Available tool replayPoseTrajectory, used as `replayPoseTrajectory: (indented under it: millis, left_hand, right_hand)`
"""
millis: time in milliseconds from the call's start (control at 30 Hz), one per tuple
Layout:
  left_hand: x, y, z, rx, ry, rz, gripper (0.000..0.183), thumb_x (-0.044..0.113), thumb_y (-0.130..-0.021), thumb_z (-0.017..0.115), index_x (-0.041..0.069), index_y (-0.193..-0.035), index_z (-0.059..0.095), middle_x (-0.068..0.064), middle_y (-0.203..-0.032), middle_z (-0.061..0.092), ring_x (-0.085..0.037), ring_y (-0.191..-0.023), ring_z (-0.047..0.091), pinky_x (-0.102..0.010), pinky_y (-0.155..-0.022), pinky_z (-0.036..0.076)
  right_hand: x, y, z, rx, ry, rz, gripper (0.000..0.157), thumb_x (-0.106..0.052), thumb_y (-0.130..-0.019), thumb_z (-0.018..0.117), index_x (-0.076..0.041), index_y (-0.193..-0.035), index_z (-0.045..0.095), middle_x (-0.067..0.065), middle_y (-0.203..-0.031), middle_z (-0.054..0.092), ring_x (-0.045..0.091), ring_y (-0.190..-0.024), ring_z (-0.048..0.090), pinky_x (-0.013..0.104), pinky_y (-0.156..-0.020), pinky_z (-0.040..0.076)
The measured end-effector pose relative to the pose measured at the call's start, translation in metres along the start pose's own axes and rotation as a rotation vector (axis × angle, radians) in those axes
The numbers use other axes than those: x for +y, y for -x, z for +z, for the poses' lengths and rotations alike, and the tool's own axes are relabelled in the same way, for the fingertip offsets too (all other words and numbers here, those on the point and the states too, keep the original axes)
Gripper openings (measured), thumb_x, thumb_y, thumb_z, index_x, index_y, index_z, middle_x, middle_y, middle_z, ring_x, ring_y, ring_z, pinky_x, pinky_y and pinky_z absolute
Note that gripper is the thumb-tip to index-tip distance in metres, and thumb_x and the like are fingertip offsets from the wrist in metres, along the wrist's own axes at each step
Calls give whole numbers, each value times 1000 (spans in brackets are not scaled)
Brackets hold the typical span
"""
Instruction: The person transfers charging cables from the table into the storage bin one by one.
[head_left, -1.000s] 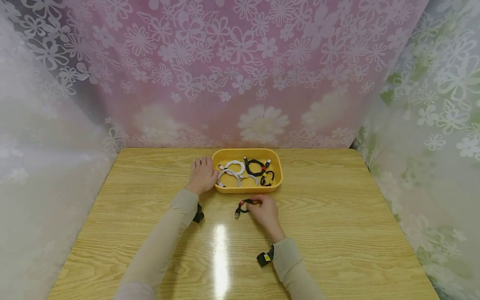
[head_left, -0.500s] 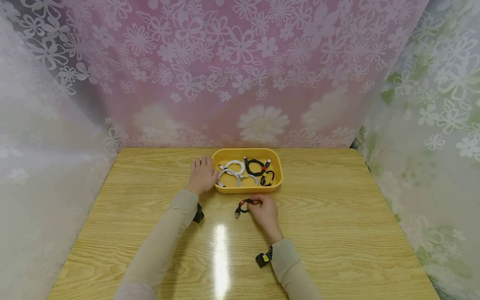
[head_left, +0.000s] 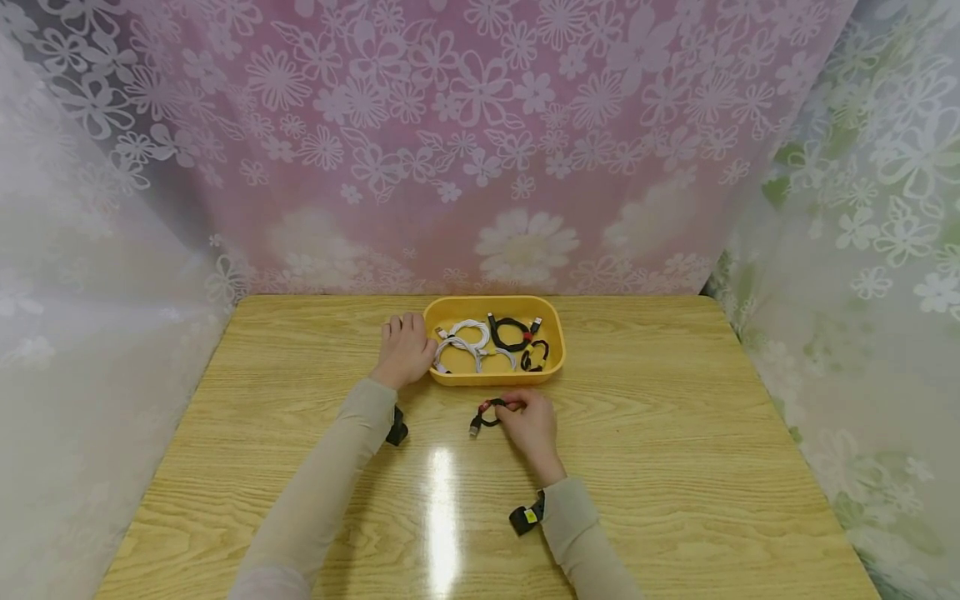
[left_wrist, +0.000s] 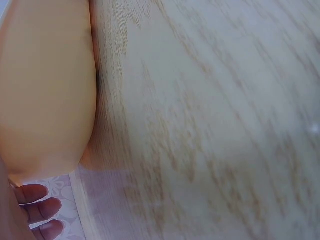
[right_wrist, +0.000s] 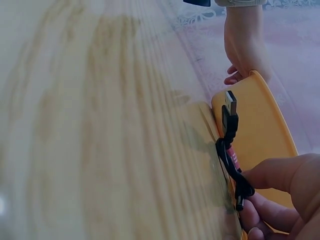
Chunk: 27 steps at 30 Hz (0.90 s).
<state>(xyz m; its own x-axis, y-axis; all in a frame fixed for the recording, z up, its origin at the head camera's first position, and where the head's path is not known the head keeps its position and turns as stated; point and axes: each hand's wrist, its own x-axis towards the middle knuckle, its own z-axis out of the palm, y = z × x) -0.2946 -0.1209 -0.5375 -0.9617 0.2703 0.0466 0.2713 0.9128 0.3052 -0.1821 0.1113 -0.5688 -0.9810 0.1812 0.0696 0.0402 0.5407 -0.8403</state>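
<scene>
My right hand (head_left: pixel 531 427) pinches a small coiled black USB cable (head_left: pixel 490 412) between thumb and fingers, just in front of the yellow bin (head_left: pixel 495 380). A red tie (right_wrist: pixel 233 159) binds the coil; its metal USB plug (right_wrist: pixel 230 102) points away from the fingers, and a thin black plug end (right_wrist: pixel 240 203) sits by the fingertips. My left hand (head_left: pixel 405 348) holds the bin's left end, thumb at the rim, other fingers outside. Inside the bin lie coiled white cables (head_left: pixel 470 335), a black cable with a red tie (head_left: pixel 511 335) and a smaller black one with a yellow tie (head_left: pixel 535 357).
The bin stands at the back of a wood-grain table (head_left: pixel 645 467). Behind it hangs a pink flowered curtain (head_left: pixel 480 150), with pale flowered cloth (head_left: pixel 885 250) at the sides. A black wrist camera (head_left: pixel 525 520) sits on the right wrist, another (head_left: pixel 397 427) on the left.
The right wrist has shifted very slightly left while the hand keeps its pinch on the cable. The left hand and the bin stay in place.
</scene>
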Motion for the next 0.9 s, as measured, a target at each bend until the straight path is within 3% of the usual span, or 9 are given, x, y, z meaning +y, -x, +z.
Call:
replayPoseTrajectory:
  millis: [900]
  left_hand:
    - [2,2,-3,-15,10,4,19,21,-102,30,3,-100,38,-16,-102,35,-35,-93,28,-45,-81,19]
  right_hand:
    - [0,3,-7,-11,-150,90,11,-6,-78,77,-1,-87,77,5,-77,69,14,-69,59,27,-62,47]
